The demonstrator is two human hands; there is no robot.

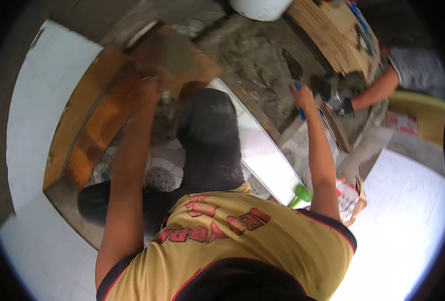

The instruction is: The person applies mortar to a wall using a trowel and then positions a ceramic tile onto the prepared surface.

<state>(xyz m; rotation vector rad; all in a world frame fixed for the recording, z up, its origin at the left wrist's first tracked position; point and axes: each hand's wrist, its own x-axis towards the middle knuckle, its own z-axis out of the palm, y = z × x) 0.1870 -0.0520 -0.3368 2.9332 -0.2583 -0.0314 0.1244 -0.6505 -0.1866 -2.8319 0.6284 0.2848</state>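
Note:
My right hand point(303, 96) grips the blue handle of a trowel point(292, 64); its dark, pointed blade is over the wet grey mortar point(252, 65). My left hand point(150, 88) is smeared by motion beside a brown board point(200, 62), so its fingers do not show clearly. A patch of grey mortar point(176, 57) lies on that board. Between my arms, a long white tile strip point(262, 145) runs slantwise past my bent knee.
A co-worker's gloved hand point(340, 104) reaches in from the right near the mortar. A white bucket point(260, 7) and cardboard point(323, 32) stand at the back. Large pale tiles point(408, 215) flank both sides. A green round-headed tool point(301, 193) lies by my right arm.

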